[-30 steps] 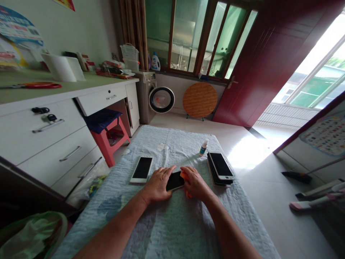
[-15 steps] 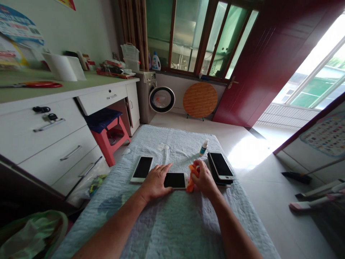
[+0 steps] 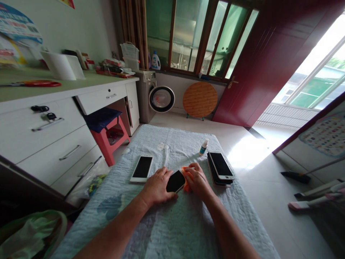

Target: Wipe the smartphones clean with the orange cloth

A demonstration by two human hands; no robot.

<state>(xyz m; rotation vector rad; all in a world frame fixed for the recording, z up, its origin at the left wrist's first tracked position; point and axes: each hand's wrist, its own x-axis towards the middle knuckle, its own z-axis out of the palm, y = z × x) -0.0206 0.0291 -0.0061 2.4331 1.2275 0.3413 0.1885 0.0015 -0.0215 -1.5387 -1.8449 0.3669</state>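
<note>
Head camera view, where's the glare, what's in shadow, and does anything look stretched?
In the head view, glare whites out the floor beside the red door; head view, the bin lies dim at lower left; head view, the paper roll looks stretched near the left edge; head view, the phone in the left hand looks dark.

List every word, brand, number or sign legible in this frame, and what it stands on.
No text is legible.
Held phone: dark screen, nothing readable.
Small spray bottle: label too small.
Blue wall sheet: print blurred.
Chart at right: too small.
White bottle by the window: label too small.
</note>
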